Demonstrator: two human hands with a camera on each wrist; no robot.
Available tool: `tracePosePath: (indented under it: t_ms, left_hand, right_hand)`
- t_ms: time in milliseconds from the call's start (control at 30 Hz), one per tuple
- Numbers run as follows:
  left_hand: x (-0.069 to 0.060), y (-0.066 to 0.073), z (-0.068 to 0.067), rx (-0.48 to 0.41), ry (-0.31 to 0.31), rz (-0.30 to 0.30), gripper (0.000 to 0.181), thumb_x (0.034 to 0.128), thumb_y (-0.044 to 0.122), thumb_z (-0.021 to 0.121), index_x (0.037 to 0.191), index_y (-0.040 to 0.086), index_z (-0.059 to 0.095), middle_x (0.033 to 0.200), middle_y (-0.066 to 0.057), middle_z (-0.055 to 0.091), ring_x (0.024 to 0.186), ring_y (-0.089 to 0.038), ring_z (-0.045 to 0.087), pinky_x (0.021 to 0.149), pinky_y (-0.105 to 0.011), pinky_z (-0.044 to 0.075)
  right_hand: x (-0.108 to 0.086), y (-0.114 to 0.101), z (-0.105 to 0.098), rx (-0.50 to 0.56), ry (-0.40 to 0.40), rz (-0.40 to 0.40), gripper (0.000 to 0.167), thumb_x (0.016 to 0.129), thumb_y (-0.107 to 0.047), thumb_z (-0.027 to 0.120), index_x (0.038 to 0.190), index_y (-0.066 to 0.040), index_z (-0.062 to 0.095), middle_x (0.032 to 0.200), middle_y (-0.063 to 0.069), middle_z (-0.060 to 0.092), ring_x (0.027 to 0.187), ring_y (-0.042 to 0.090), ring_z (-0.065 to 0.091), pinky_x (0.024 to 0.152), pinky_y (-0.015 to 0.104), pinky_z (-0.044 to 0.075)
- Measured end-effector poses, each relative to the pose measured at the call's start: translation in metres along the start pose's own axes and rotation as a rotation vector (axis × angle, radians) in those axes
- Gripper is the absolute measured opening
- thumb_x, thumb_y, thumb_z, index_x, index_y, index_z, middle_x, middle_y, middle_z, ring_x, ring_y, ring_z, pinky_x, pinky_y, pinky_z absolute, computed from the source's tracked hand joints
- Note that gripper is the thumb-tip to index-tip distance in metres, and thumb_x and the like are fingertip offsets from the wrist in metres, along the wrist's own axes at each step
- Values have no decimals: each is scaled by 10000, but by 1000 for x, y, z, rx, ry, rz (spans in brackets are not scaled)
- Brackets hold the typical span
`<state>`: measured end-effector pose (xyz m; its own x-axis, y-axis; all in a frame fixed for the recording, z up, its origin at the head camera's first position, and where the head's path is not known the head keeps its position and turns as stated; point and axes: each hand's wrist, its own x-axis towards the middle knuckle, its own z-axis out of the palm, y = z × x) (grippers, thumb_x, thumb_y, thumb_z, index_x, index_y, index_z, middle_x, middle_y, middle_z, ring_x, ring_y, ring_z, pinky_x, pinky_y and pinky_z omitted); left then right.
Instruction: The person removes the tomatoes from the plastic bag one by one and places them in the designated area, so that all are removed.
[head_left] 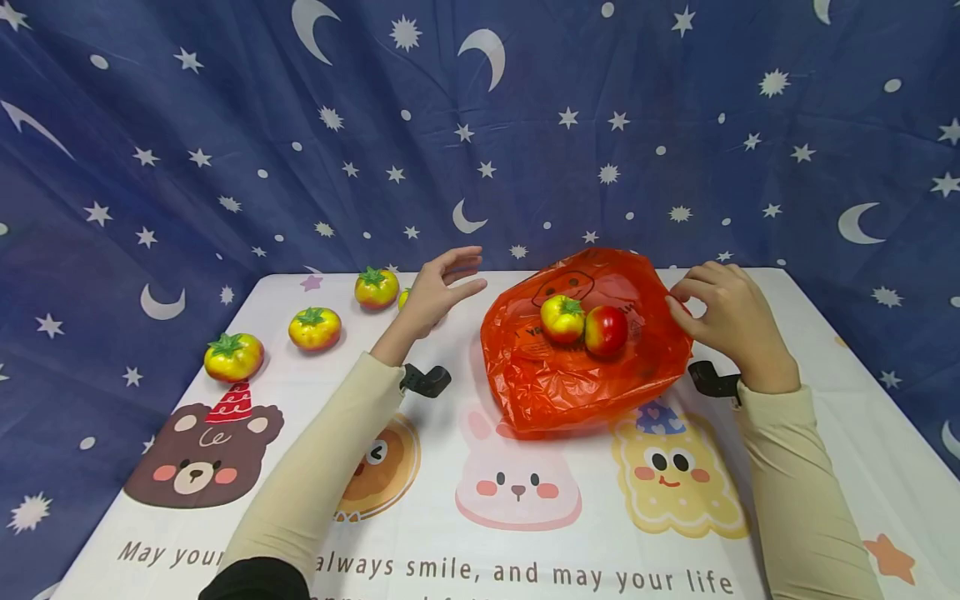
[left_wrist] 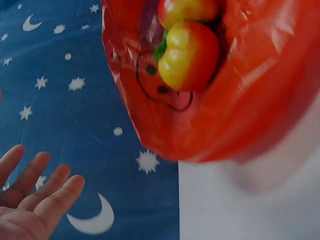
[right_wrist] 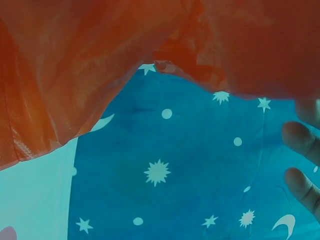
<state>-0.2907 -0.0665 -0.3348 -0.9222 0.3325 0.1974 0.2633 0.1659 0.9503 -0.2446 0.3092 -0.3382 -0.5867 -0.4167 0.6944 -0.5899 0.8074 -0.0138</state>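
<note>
A red plastic bag (head_left: 517,375) lies spread on the table, its mouth facing up. Two yellow-red fruits sit inside, touching: one (head_left: 562,319) shows its green leaves, the other (head_left: 606,331) its red side. Both also appear in the left wrist view, the nearer one (left_wrist: 189,56) with its leaves sideways. My right hand (head_left: 727,321) pinches the bag's right edge between thumb and fingers; in the right wrist view the bag (right_wrist: 200,45) partly covers the fingers (right_wrist: 300,137). Left of the bag, my left hand (head_left: 431,296) hangs with its fingers spread and holds nothing.
Three yellow-red fruits stand at the table's left: one (head_left: 234,357) near the left edge, one (head_left: 315,329) further in, one (head_left: 377,288) at the back. Another fruit (head_left: 404,298) is mostly hidden behind my left hand. A blue star-patterned curtain (head_left: 420,167) hangs behind the printed white tablecloth (head_left: 442,533).
</note>
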Motion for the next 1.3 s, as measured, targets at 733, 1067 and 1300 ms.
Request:
tracePosePath:
  t_ms: [733, 1067, 1300]
  left_hand:
    - [26, 5, 62, 99, -78, 12, 475, 869, 136, 666, 1314, 56, 522, 1329, -156, 547, 1253, -319, 508, 1050, -377, 438]
    - [43, 6, 89, 162, -104, 6, 507, 854, 207, 692, 1315, 77, 524, 1332, -145, 549, 1245, -288, 512, 1048, -377, 439]
    - [53, -5, 99, 134, -88, -56, 520, 846, 199, 701, 1314, 63, 520, 1343, -139, 539, 1258, -280, 510, 1049, -342, 438]
  right_hand:
    - [9, -21, -6, -285, -5, 111, 140, 758, -91, 587, 689, 11, 653, 656, 195, 625, 669, 348, 515, 651, 511, 437]
    - [8, -22, -5, -326, -15, 178, 142, 757, -92, 596, 719, 21, 672, 682, 209, 641, 679, 356, 514, 651, 512, 434]
    - [7, -21, -5, -313, -24, 192, 137, 759, -97, 601, 720, 13, 672, 695, 202, 649, 683, 349, 511, 661, 511, 433]
